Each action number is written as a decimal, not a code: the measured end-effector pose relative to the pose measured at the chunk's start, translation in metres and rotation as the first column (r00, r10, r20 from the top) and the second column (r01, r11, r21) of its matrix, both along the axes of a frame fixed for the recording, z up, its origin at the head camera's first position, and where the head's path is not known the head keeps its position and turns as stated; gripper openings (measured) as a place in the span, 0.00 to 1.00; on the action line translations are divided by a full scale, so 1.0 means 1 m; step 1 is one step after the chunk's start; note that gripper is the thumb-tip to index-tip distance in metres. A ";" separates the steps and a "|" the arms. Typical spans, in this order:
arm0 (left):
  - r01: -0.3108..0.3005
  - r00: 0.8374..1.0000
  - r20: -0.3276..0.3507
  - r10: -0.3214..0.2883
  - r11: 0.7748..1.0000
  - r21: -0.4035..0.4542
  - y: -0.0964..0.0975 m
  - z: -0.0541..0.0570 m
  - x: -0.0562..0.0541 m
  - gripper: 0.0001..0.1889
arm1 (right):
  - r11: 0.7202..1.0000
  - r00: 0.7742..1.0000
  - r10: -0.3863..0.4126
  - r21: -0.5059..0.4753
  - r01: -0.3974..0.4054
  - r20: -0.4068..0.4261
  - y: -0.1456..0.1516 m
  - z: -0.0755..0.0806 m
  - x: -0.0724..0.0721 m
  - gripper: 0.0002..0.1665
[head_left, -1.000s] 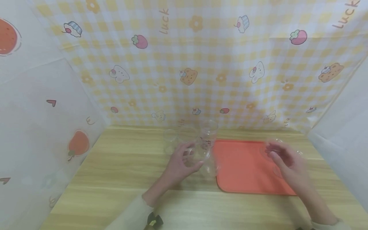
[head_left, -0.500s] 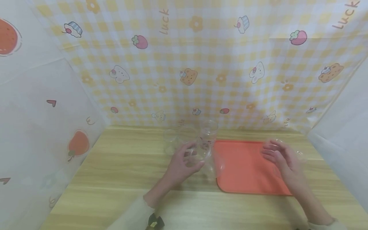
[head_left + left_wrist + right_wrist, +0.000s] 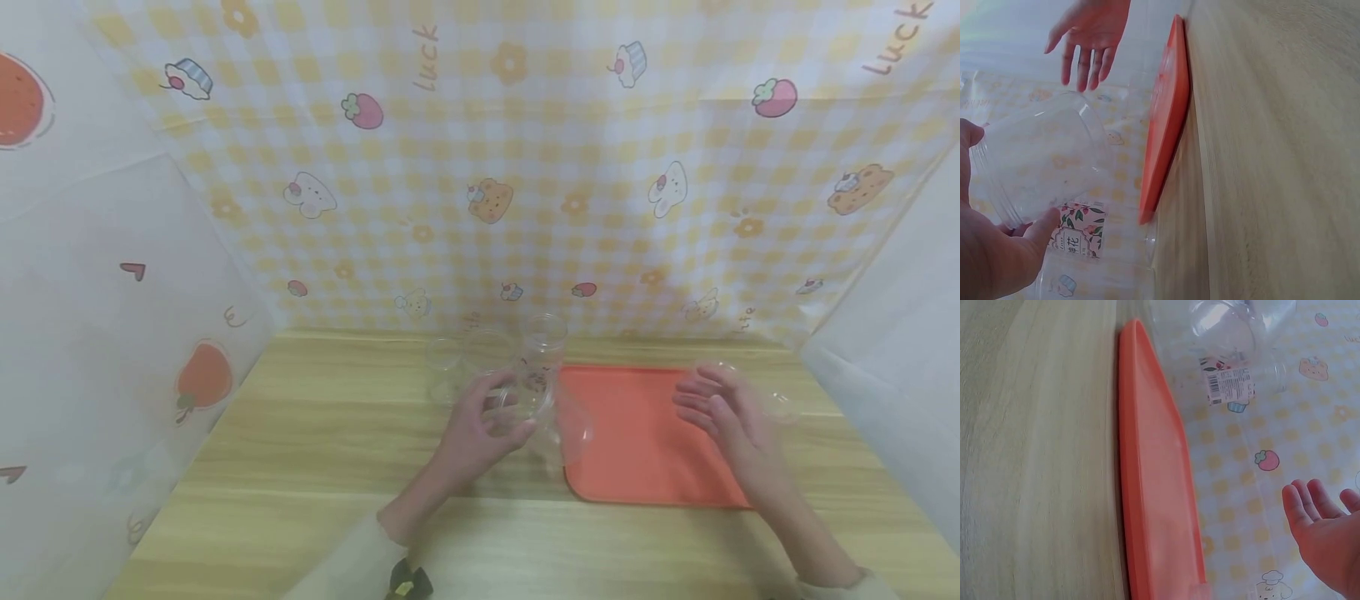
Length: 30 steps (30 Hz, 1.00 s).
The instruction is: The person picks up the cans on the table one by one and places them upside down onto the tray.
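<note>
My left hand (image 3: 480,425) grips a clear plastic jar (image 3: 1041,156) near its ridged rim, thumb and fingers curled round it. The jar is tilted, its smooth far end pointing towards the orange tray (image 3: 637,450); its outline is faint in the head view. Over the right part of that tray, my right hand (image 3: 731,433) is held up with fingers loosely extended and nothing in them. In the right wrist view, the fingers (image 3: 1310,503) of that hand stand apart from everything. Behind the left hand is a clear bottle (image 3: 545,342) with a printed floral label (image 3: 1079,231).
More clear containers stand at the back left, among them a wide-mouthed one (image 3: 489,350) and a smaller one (image 3: 444,354). A clear round piece (image 3: 783,406) lies at the tray's right end. A checked cloth (image 3: 450,167) hangs behind the wooden table (image 3: 300,450).
The far end of the jar in my left hand has swung slightly rightwards over the tray's edge. My right hand has shifted a little left, its fingers straightening.
</note>
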<state>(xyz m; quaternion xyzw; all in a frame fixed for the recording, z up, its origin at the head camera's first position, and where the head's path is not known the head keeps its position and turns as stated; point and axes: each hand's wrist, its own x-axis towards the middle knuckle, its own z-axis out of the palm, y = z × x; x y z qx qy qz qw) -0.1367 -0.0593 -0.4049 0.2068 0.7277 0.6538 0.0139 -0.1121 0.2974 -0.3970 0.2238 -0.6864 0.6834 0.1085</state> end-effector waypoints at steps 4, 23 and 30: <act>-0.004 1.000 0.007 0.004 1.000 0.009 0.001 0.000 0.001 0.39 | 1.000 1.000 0.017 -0.003 -0.017 -0.005 -0.001 -0.001 0.000 0.25; -0.031 0.998 0.047 0.028 0.998 0.058 0.004 0.000 0.002 0.38 | 0.998 0.999 0.042 -0.036 -0.042 0.004 -0.010 0.000 -0.002 0.24; -0.013 0.999 0.048 0.007 0.993 0.119 0.006 -0.003 0.001 0.38 | 0.996 0.998 0.056 -0.070 -0.055 0.005 -0.016 0.002 -0.002 0.24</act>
